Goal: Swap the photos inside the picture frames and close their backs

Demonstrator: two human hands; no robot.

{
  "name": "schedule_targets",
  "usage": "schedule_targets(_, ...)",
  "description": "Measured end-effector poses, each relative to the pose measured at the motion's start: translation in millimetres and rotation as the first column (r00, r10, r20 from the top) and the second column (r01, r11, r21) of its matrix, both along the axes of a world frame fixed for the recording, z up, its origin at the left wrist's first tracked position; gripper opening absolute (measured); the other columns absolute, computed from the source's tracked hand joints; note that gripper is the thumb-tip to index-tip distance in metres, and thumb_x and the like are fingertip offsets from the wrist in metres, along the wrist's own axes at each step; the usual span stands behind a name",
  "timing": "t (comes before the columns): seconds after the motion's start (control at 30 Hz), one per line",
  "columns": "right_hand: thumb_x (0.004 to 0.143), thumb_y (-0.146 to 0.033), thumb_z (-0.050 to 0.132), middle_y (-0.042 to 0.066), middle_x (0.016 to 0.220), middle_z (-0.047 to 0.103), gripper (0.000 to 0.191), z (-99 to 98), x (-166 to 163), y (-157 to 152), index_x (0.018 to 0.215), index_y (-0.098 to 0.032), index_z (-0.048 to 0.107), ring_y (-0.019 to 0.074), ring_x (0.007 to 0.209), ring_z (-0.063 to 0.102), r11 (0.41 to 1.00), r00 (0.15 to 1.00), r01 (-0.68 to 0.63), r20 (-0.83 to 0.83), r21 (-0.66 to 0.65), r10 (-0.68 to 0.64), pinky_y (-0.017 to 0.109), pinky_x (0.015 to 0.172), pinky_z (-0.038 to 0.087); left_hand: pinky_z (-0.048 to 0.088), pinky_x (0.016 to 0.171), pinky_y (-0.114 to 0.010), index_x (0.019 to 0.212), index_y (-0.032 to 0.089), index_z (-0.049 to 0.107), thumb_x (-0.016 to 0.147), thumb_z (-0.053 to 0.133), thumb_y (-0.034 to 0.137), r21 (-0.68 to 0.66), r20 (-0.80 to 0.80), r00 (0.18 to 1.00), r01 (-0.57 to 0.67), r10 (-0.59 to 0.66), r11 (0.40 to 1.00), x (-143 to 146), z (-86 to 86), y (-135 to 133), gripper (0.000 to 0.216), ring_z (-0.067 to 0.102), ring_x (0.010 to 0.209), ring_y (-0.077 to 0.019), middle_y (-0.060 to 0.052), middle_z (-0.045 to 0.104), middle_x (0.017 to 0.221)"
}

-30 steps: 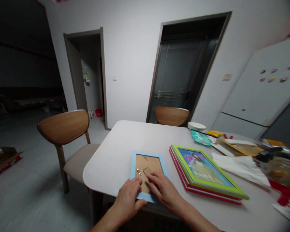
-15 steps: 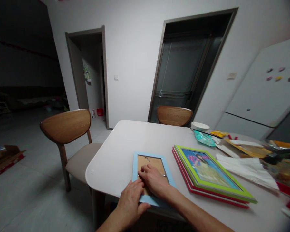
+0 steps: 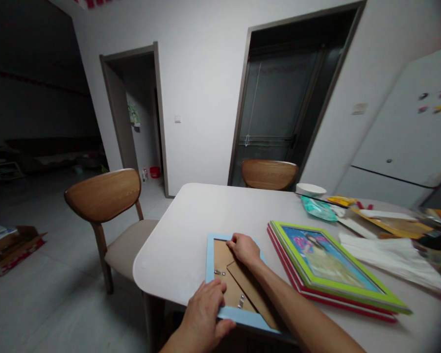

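- Since half a second ago, the right hand has slid from the backing board's middle to the far end of the blue frame, fingers curled there; what they pinch is hidden.
- Left hand lies flat, thumb out, pinning the near edge so the frame, face-down near the table corner, stays put.
- Backing board is partly hidden under the forearm; the stacked frames lie just beside.
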State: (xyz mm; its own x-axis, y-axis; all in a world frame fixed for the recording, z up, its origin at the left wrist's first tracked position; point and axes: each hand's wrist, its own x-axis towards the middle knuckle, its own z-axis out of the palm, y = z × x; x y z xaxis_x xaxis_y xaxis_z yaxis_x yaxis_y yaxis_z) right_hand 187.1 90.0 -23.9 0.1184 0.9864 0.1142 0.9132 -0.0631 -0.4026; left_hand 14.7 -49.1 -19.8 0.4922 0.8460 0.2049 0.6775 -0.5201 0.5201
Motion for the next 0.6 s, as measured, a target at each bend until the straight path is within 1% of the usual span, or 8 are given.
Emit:
schedule_targets(0.1, 0.069, -0.037, 0.05, 0.01, 0.074, 0.065, 0.025, 0.6, -2, 1, 0.071, -0.016, 0.062, 0.0167, 0.065, 0.056, 0.999, 0.998, 0.038, -0.053, 0.009, -0.037, 0.024, 0.051, 0.031, 0.028, 0.098, -0.044, 0.112, 0.012, 0.044, 0.062, 0.066, 0.019, -0.006, -0.024, 1.0, -0.007, 0.007, 1.0, 0, 4.0, -2, 0.056, 0.039, 0.114, -0.0246, -0.015, 0.049, 0.119)
schedule_targets(0.2, 0.069, -0.035, 0.05, 0.011, 0.073, 0.065, 0.023, 5.6, -5, -3, 0.069, -0.015, 0.061, 0.0177, 0.068, 0.056, 0.998, 0.989, 0.05, -0.139, 0.047, -0.043, 0.025, 0.055, 0.033, 0.023, 0.098, -0.051, 0.106, 0.013, 0.049, 0.057, 0.069, 0.022, -0.013, -0.108, 0.994, 0.014, -0.015, 1.0, 9, 4.0, -1, 0.054, 0.037, 0.115, -0.0284, -0.016, 0.046, 0.122)
schedule_targets(0.3, 0.07, -0.04, 0.047, 0.009, 0.068, 0.064, 0.029, 16.2, 0, -8, 0.065, -0.015, 0.062, 0.0167, 0.064, 0.056, 0.995, 0.961, 0.019, -0.277, 0.095, 0.008, 0.026, 0.058, 0.036, 0.02, 0.098, -0.052, 0.097, 0.012, 0.054, 0.053, 0.072, 0.027, 0.0, -0.163, 0.985, 0.064, -0.063, 0.998, 21, -2.2, 5, 0.05, 0.034, 0.117, -0.0308, -0.017, 0.041, 0.125)
schedule_targets(0.37, 0.071, -0.042, 0.045, 0.008, 0.07, 0.064, 0.032, 25.4, 13, -14, 0.067, -0.015, 0.062, 0.016, 0.065, 0.056, 0.99, 0.92, -0.004, -0.388, 0.141, 0.058, 0.025, 0.06, 0.039, 0.022, 0.098, -0.051, 0.097, 0.014, 0.054, 0.055, 0.069, 0.024, 0.017, -0.144, 0.986, 0.087, -0.083, 0.996, 24, -5.8, 10, 0.045, 0.036, 0.116, -0.0297, -0.015, 0.044, 0.124)
schedule_targets(0.43, 0.071, -0.042, 0.043, 0.007, 0.077, 0.064, 0.032, 33.4, 32, -24, 0.075, -0.016, 0.062, 0.0162, 0.072, 0.056, 0.983, 0.86, 0.011, -0.503, 0.181, 0.083, 0.025, 0.064, 0.041, 0.025, 0.097, -0.051, 0.097, 0.017, 0.053, 0.057, 0.066, 0.019, 0.038, -0.083, 0.992, 0.094, -0.09, 0.995, 22, -3.6, 14, 0.042, 0.039, 0.114, -0.0293, -0.013, 0.047, 0.121)
schedule_targets(0.5, 0.073, -0.042, 0.04, 0.007, 0.085, 0.062, 0.034, 36.8, 50, -40, 0.085, -0.016, 0.058, 0.0167, 0.077, 0.056, 0.981, 0.783, 0.068, -0.619, 0.183, 0.061, 0.026, 0.065, 0.042, 0.029, 0.094, -0.05, 0.09, 0.018, 0.054, 0.058, 0.063, 0.015, 0.06, 0.036, 0.997, 0.067, -0.069, 0.996, 17, 6.8, 16, 0.034, 0.043, 0.111, -0.0294, -0.012, 0.05, 0.119)
schedule_targets(0.57, 0.075, -0.043, 0.035, 0.009, 0.088, 0.061, 0.037, 33.8, 56, -61, 0.091, -0.015, 0.054, 0.0166, 0.074, 0.057, 0.983, 0.691, 0.122, -0.723, 0.135, 0.013, 0.026, 0.06, 0.044, 0.035, 0.091, -0.045, 0.08, 0.019, 0.052, 0.064, 0.057, 0.016, 0.046, 0.233, 0.972, -0.012, 0.001, 0.999, 15, 23.2, 15, 0.017, 0.045, 0.109, -0.0277, -0.011, 0.05, 0.118)
schedule_targets(0.6, 0.075, -0.044, 0.033, 0.01, 0.087, 0.061, 0.039, 30.4, 52, -72, 0.092, -0.014, 0.053, 0.0164, 0.07, 0.057, 0.986, 0.65, 0.132, -0.759, 0.101, -0.01, 0.027, 0.057, 0.045, 0.037, 0.09, -0.043, 0.076, 0.02, 0.051, 0.067, 0.055, 0.018, 0.017, 0.346, 0.937, -0.052, 0.043, 0.999, 17, 31.8, 14, 0.01, 0.045, 0.109, -0.0268, -0.011, 0.05, 0.118)
